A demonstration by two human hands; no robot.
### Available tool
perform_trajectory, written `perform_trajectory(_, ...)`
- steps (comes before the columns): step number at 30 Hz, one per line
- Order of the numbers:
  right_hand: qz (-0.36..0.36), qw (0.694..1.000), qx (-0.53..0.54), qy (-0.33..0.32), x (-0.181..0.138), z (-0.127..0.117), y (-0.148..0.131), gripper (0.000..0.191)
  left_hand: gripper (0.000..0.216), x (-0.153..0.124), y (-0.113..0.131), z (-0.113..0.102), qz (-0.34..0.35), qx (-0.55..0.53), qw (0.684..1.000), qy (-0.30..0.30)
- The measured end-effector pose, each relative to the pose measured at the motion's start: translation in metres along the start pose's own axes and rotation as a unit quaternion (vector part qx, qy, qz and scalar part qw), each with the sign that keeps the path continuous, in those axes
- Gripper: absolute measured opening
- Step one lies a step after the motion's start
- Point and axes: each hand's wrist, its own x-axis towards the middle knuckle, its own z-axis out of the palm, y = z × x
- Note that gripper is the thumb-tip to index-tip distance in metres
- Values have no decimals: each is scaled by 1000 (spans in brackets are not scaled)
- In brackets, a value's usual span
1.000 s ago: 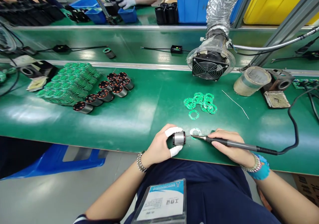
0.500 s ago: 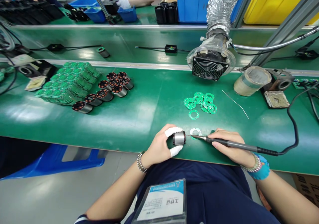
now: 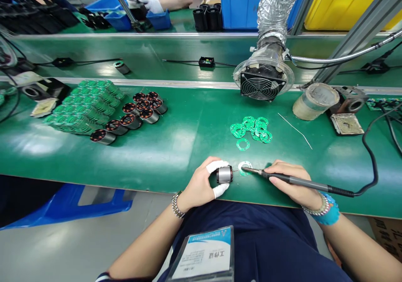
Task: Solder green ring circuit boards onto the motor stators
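Note:
A silver motor stator (image 3: 224, 175) lies on its side between the thumb and forefinger of my left hand (image 3: 204, 181), both tips in white finger covers. A thin wire sticks out of its right end. My right hand (image 3: 290, 183) is wrapped round a black soldering iron (image 3: 306, 183) whose tip points left. That tip is over a ring-shaped circuit board (image 3: 245, 165) with a pale face, just right of the stator; whether it touches the board I cannot tell. Beyond it lie a single green ring board (image 3: 243, 144) and a loose pile of green ring boards (image 3: 251, 127).
Stacked green boards (image 3: 84, 106) and several upright stators (image 3: 141, 110) stand to the left. A fume fan (image 3: 262, 85) hangs behind the pile. Solder wire (image 3: 295, 130), a round tub (image 3: 315, 101) and an iron stand (image 3: 347, 106) are on the right. A co-worker's gloved hands (image 3: 152, 4) show across the bench.
The iron's tip has shifted slightly right, away from the stator's wire and over the ring board. My left hand keeps the stator in nearly the same place.

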Motion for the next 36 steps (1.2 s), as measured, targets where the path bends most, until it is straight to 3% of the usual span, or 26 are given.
perform_trajectory(7,11,1000,12,1,1,1,-1,14,41,0,0,0,-3,0,1000,-2)
perform_trajectory(10,25,999,3,33,-1,-3,-2,15,40,0,1,1,-5,4,1000,-4)
perform_trajectory(14,48,983,-86,156,6,-30,10,17,40,-1,2,2,-12,17,1000,-3)
perform_trajectory(16,36,952,-160,259,15,-54,26,19,40,-2,1,2,-10,14,1000,0)
perform_trajectory(18,9,902,-243,358,25,-81,45,23,40,-2,0,2,-10,5,1000,1)
perform_trajectory(20,1,872,-303,383,35,-103,62,25,39,-2,-1,3,-18,-9,1000,-4)
perform_trajectory(23,12,890,-306,338,40,-111,69,24,42,1,0,7,-50,-41,998,-9)
perform_trajectory(27,24,932,-203,300,30,-74,35,23,53,10,5,12,-50,-73,996,-18)
perform_trajectory(29,-41,964,-167,205,25,-50,14,24,50,16,8,13,-33,-80,996,-34)
perform_trajectory(30,-79,978,-150,123,22,-39,6,26,49,19,9,13,-28,-84,995,-39)
perform_trajectory(32,-138,982,-127,10,21,-24,-3,31,48,22,12,12,-27,-93,994,-42)
perform_trajectory(34,-159,978,-131,-44,21,-15,-3,34,48,23,13,12,-33,-94,994,-41)
perform_trajectory(36,-157,976,-147,-41,22,-10,0,32,48,22,12,12,-41,-84,995,-37)
